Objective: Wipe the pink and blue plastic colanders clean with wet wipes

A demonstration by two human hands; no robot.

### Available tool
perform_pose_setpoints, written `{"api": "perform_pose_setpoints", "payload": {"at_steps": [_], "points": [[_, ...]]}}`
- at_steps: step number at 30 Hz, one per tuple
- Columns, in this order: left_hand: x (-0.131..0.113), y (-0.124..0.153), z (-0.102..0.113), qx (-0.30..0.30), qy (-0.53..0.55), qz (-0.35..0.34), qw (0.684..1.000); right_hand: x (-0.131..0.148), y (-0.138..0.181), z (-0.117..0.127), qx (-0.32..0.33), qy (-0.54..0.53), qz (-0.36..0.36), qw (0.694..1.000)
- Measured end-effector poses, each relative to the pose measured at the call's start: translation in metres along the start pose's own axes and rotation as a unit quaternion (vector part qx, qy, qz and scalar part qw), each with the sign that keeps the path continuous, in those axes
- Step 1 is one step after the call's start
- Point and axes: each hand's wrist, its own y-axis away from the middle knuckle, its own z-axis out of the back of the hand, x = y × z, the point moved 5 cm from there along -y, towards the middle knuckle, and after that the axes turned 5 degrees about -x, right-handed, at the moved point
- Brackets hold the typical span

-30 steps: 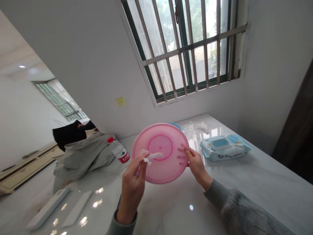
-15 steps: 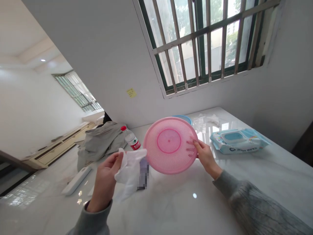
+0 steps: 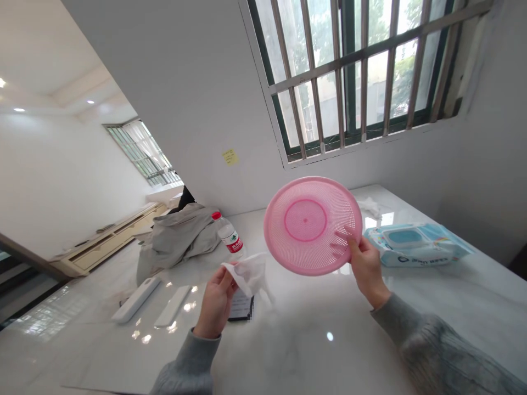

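A pink plastic mesh basket [image 3: 305,220] is held up above the table, tilted so its round base shows. My right hand [image 3: 366,269] is closed on its right rim, thumb on the near side and fingers showing through the mesh. Pinched between thumb and fingers of my left hand [image 3: 217,300] is a thin white wipe [image 3: 249,274], hanging loosely to the right. The wipe is apart from the basket. Behind the wipe a dark-edged phone-like device [image 3: 241,307] lies on the table, partly covered from view.
On the glossy white table [image 3: 300,340] stands a bottle with a red cap [image 3: 228,233]. Grey cloth [image 3: 181,233] lies at the left, near two white flat objects. A blue wet-wipes pack [image 3: 415,245] is at the right, with crumpled clear plastic [image 3: 370,207] behind it.
My right hand has raised the basket and carried it to the right. My left hand has moved right with the wipe, uncovering a white flat object on the table.
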Motion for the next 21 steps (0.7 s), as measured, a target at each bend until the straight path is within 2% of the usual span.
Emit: {"api": "perform_pose_setpoints", "payload": {"at_steps": [5,9,13,17,21], "points": [[0.028,-0.010,-0.036,0.005,0.074,0.022,0.997,0.009,0.000,0.001,0.013,0.075,0.058,0.995],[0.047,-0.024,-0.055,-0.012,0.099,0.014,0.995,0.020,-0.007,0.012,-0.044,0.123,0.105,0.986],[0.066,-0.035,-0.070,-0.034,0.143,0.058,0.987,0.026,-0.010,0.017,-0.085,0.135,0.132,0.978],[0.081,-0.037,-0.096,-0.011,0.190,0.098,0.977,0.026,-0.005,0.012,-0.068,0.134,0.148,0.977],[0.092,-0.033,-0.116,0.021,0.225,0.098,0.969,0.026,0.000,0.009,-0.037,0.163,0.176,0.970]]}}
